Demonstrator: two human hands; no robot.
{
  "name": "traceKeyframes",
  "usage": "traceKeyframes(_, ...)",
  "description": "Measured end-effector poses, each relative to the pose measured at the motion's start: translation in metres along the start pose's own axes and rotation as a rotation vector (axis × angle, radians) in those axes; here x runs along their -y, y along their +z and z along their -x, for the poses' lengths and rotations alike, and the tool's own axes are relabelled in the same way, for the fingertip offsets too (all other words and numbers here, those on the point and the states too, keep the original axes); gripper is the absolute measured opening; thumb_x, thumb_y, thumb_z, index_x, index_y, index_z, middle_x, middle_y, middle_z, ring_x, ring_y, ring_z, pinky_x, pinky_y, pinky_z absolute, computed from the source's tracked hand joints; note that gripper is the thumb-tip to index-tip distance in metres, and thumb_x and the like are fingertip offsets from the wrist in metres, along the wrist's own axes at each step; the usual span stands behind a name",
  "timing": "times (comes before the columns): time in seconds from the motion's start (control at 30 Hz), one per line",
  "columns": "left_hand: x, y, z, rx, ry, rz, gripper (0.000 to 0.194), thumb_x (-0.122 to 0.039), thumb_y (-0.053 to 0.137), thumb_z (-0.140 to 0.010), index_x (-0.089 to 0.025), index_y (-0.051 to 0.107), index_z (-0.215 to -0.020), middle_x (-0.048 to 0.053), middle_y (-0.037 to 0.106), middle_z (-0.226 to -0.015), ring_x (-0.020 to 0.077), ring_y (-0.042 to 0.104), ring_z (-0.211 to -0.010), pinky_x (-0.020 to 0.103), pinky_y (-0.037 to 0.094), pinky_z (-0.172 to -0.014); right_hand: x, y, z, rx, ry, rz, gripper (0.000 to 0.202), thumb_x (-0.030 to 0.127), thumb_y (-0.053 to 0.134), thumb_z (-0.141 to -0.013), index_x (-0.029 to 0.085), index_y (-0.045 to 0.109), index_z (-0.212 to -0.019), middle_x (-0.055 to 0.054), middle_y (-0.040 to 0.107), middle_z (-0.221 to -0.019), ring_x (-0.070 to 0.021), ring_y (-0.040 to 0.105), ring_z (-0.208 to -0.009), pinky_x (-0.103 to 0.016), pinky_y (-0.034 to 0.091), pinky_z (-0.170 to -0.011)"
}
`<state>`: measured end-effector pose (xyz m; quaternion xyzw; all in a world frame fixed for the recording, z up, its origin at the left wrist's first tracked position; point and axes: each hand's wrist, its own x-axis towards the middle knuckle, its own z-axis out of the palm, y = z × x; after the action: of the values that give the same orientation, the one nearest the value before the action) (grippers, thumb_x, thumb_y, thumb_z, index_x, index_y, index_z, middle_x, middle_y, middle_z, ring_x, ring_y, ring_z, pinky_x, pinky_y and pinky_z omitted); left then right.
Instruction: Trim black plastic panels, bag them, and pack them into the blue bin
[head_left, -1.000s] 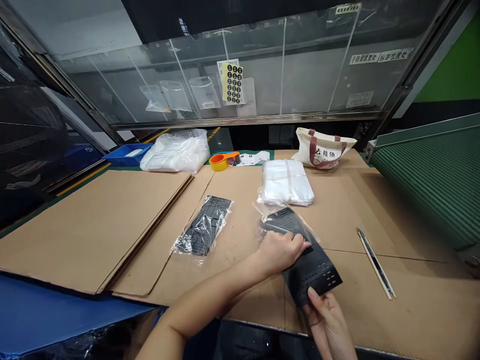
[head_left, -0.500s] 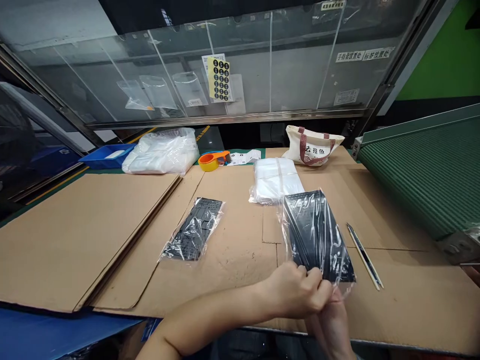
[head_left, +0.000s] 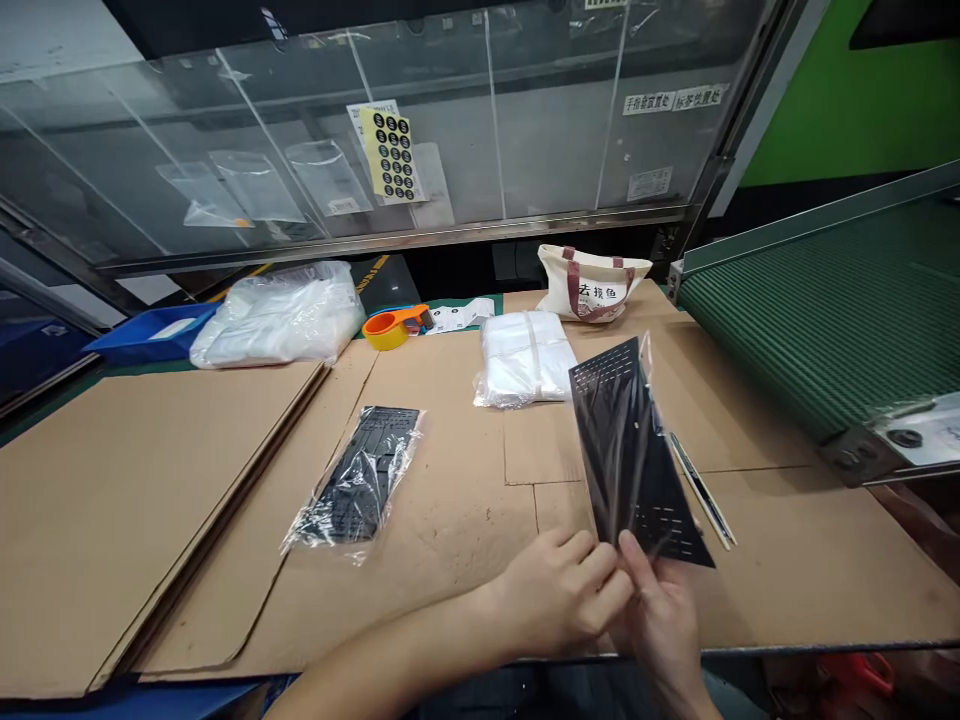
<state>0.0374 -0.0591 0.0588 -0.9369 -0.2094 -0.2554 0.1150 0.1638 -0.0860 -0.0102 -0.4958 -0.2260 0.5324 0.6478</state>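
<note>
A black slotted panel [head_left: 679, 515] slants up over the right part of the cardboard table, with clear plastic film [head_left: 622, 470] bunched along its middle and rising at its far edge. My left hand [head_left: 570, 590] is closed on the film at the near edge of the panel. Beside it, my right hand [head_left: 664, 610] grips the near edge of the panel, thumb on top and the other fingers mostly hidden underneath. Further left, a second black part in a clear bag [head_left: 367, 475] lies flat on the cardboard.
Behind the panel lies a banded stack of clear bags [head_left: 525, 355], with a cloth bag [head_left: 589, 285] further back. Tweezers [head_left: 705, 495] lie to the right. A tape dispenser [head_left: 390, 328], a plastic bundle [head_left: 277, 315] and a blue tray [head_left: 150, 335] line the back. A green conveyor [head_left: 832, 300] borders the right.
The film that covered the panel is now bunched along its middle, baring the slotted ends. My right thumb has come onto the panel's top. The view has shifted right.
</note>
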Motion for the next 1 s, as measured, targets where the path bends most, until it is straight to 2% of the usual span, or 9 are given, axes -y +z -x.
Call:
traceKeyframes(0.1, 0.0, 0.005, 0.011, 0.092, -0.127, 0.196, 0.026, -0.03, 0.046, -0.093, -0.017, 0.053, -0.071, 0.002, 0.054, -0.067, 0.0149, 0.049, -0.06, 0.028, 0.034, -0.052, 0.014, 0.003, -0.005, -0.048, 0.106, -0.202, 0.027, 0.039, 0.086, -0.058, 0.021, 0.069, -0.069, 0.0, 0.069, -0.068, -0.0171, 0.066, -0.07, -0.031, 0.056, -0.072)
traceKeyframes(0.23, 0.011, 0.008, 0.019, 0.173, -0.64, 0.831, 0.033, -0.046, 0.045, -0.094, -0.016, 0.059, -0.095, 0.008, 0.064, -0.093, 0.0192, 0.059, -0.086, 0.032, 0.047, -0.076, 0.033, 0.008, -0.009, 0.045, 0.221, -0.359, 0.028, 0.036, 0.085, -0.059, 0.026, 0.073, -0.082, -0.002, 0.074, -0.087, -0.0213, 0.069, -0.084, -0.044, 0.054, -0.088)
traceKeyframes(0.33, 0.025, 0.013, 0.02, 0.014, -0.923, 1.423, 0.057, -0.06, 0.054, -0.085, -0.018, 0.053, -0.124, 0.012, 0.061, -0.12, 0.0247, 0.057, -0.109, 0.04, 0.043, -0.095, 0.04, 0.008, -0.009, 0.18, 0.317, -0.405, 0.035, 0.042, 0.08, -0.064, 0.029, 0.074, -0.095, -0.006, 0.074, -0.103, -0.0296, 0.067, -0.098, -0.059, 0.044, -0.098)
traceKeyframes(0.47, 0.034, 0.017, 0.012, -0.262, -0.932, 1.854, 0.065, -0.063, 0.064, -0.077, -0.021, 0.057, -0.126, 0.011, 0.053, -0.135, 0.027, 0.046, -0.128, 0.04, 0.033, -0.108, 0.037, 0.003, -0.007, 0.234, 0.32, -0.426, 0.038, 0.042, 0.078, -0.068, 0.035, 0.072, -0.105, -0.004, 0.073, -0.108, -0.0311, 0.065, -0.106, -0.065, 0.034, -0.105)
traceKeyframes(0.53, 0.036, 0.015, 0.006, -0.407, -0.926, 1.93, 0.062, -0.056, 0.072, -0.073, -0.022, 0.059, -0.123, 0.01, 0.054, -0.134, 0.025, 0.05, -0.123, 0.037, 0.038, -0.104, 0.034, 0.001, -0.006, 0.23, 0.329, -0.441, 0.038, 0.039, 0.078, -0.068, 0.036, 0.072, -0.105, -0.003, 0.073, -0.109, -0.0302, 0.066, -0.106, -0.064, 0.034, -0.105)
traceKeyframes(0.63, 0.042, 0.009, 0.0, -0.629, -1.11, 1.899, 0.061, -0.039, 0.08, -0.068, -0.024, 0.057, -0.122, 0.006, 0.064, -0.11, 0.0157, 0.063, -0.087, 0.027, 0.05, -0.075, 0.031, 0.0, -0.006, 0.217, 0.34, -0.462, 0.039, 0.036, 0.08, -0.067, 0.037, 0.071, -0.105, -0.002, 0.071, -0.113, -0.0292, 0.065, -0.107, -0.063, 0.037, -0.104)
traceKeyframes(0.77, 0.053, 0.006, -0.001, -0.748, -1.303, 1.775, 0.033, -0.027, 0.079, -0.067, -0.017, 0.062, -0.094, -0.006, 0.053, -0.063, 0.0051, 0.049, -0.053, 0.018, 0.039, -0.052, 0.03, 0.0, -0.009, 0.18, 0.296, -0.427, 0.033, 0.042, 0.08, -0.067, 0.033, 0.073, -0.099, -0.003, 0.071, -0.112, -0.0278, 0.064, -0.108, -0.062, 0.033, -0.108)
traceKeyframes(0.9, 0.054, 0.009, -0.002, -0.774, -1.313, 1.74, 0.03, -0.031, 0.079, -0.069, -0.016, 0.065, -0.091, 0.002, 0.066, -0.09, 0.0119, 0.062, -0.085, 0.024, 0.05, -0.078, 0.03, 0.0, -0.011, 0.176, 0.303, -0.416, 0.032, 0.04, 0.081, -0.066, 0.03, 0.073, -0.096, -0.004, 0.07, -0.115, -0.0276, 0.065, -0.106, -0.062, 0.031, -0.109)
traceKeyframes(1.0, 0.047, 0.014, -0.003, -0.583, -1.226, 1.929, 0.04, -0.04, 0.077, -0.072, -0.018, 0.067, -0.104, 0.007, 0.066, -0.115, 0.0206, 0.059, -0.11, 0.032, 0.048, -0.092, 0.032, 0.003, -0.008, 0.222, 0.342, -0.428, 0.037, 0.038, 0.081, -0.067, 0.033, 0.071, -0.102, -0.003, 0.069, -0.117, -0.0289, 0.064, -0.108, -0.065, 0.037, -0.103)
